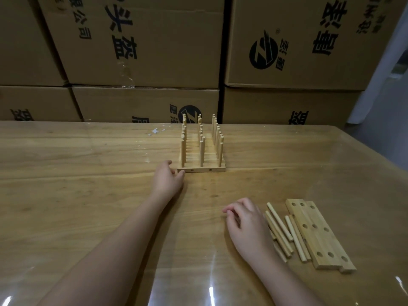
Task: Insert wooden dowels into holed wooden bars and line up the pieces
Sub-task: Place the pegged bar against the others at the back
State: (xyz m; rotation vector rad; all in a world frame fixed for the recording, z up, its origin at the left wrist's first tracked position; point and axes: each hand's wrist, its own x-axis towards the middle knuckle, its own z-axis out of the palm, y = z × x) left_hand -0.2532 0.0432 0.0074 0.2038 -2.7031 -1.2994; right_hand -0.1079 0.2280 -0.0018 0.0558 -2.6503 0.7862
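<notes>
Foreman: Hands first. Where is the person's left hand (169,177)?

Watcher: Stretched forward on the table (88,151). Its thumb tip touches the near-left corner of the front bar (201,169), and its bent fingers lie by that bar's left end. Whether they grip the bar or only press on it cannot be told.

Foreman: And beyond that hand?

Watcher: More bars lined up side by side, running away from the fingertips, with upright dowels (202,151) standing in three rows.

Foreman: The right hand (245,221)?

Watcher: Nearer the person, palm down, fingers loosely curled and holding nothing. Just to its right lie loose dowels (280,230), roughly parallel and touching one another. Further right, holed bars (318,235) lie flat, edge to edge, with some dowels against their left edge. Beyond the table's far edge stand stacked cardboard boxes (143,51).
</notes>
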